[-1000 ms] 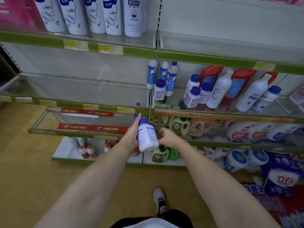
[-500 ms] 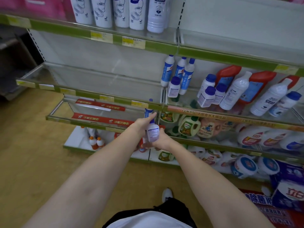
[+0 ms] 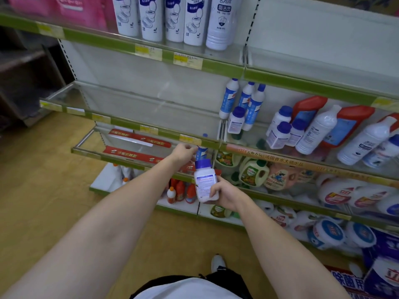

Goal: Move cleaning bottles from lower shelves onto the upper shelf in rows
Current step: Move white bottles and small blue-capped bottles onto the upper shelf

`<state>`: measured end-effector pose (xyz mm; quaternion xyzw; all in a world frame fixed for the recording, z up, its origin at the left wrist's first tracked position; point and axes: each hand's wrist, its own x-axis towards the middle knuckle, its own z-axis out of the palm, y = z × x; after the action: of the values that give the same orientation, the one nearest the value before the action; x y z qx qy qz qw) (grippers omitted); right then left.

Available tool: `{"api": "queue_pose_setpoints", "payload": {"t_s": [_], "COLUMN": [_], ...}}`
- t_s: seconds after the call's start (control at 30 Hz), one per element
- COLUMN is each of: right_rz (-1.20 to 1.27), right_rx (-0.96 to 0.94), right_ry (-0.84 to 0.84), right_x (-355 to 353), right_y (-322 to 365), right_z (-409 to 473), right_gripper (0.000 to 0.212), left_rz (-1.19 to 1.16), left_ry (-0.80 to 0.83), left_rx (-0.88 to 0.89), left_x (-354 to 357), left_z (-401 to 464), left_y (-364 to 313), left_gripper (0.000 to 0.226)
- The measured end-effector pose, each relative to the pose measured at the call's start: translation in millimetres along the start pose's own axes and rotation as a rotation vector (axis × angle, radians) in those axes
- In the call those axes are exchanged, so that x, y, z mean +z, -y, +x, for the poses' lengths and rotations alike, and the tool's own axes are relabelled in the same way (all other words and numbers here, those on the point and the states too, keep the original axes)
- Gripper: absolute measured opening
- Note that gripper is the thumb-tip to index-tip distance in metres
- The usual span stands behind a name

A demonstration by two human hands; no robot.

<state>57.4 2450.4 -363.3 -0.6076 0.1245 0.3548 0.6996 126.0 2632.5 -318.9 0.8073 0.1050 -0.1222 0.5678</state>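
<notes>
My right hand [image 3: 226, 194] grips a small white bottle with a purple cap [image 3: 204, 182], upright in front of the lower shelves. My left hand [image 3: 183, 152] reaches into the lower shelf, and its fingers close around a slim blue-and-white bottle [image 3: 201, 152] partly hidden behind the green shelf edge [image 3: 207, 143]. The upper shelf [image 3: 224, 69] carries a row of tall white bottles [image 3: 151, 20]. On the middle shelf stand three slim blue-and-white bottles [image 3: 244, 100] and several small purple-capped bottles [image 3: 236, 120].
Red-capped and white bottles [image 3: 345, 128] lean on the middle shelf at the right. Detergent jugs [image 3: 254, 172] fill the shelves below. Small orange bottles [image 3: 180, 192] stand on the bottom shelf. Pink packs [image 3: 64, 7] sit top left. My shoe [image 3: 217, 263] is on the wooden floor.
The small white bottle passed from my left hand into my right hand. My left hand moved up to the slim blue-and-white bottle on the lower shelf. The view shifted left and closer.
</notes>
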Motion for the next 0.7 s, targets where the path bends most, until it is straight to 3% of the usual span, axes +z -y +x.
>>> {"api": "queue_pose_setpoints", "payload": {"t_s": [0.13,0.27,0.47,0.7], "right_rz": [0.130,0.039,0.150,0.128], "right_rx": [0.031,0.054,-0.025,-0.010], "right_ry": [0.096,0.095,0.004,0.021], "right_x": [-1.7,9.4,13.3,10.4], "right_y": [-5.8,-7.0,-20.1,-24.3], "right_z": [-4.5,-9.2,-2.7,-5.0], "right_gripper": [0.082,0.063,0.083,0.078], "left_rz": [-0.021,-0.001,0.137,0.127], "left_ry": [0.001,0.020,-0.025,-0.023], "left_rx": [0.002,-0.003,0.039,0.038], "left_x": [0.3,-2.1,-9.2,-15.3], "left_z": [0.3,-0.4,-3.4,-6.7], "left_y": [5.1,8.1,12.2,18.6], "left_gripper": [0.029,0.034,0.033,0.033]}}
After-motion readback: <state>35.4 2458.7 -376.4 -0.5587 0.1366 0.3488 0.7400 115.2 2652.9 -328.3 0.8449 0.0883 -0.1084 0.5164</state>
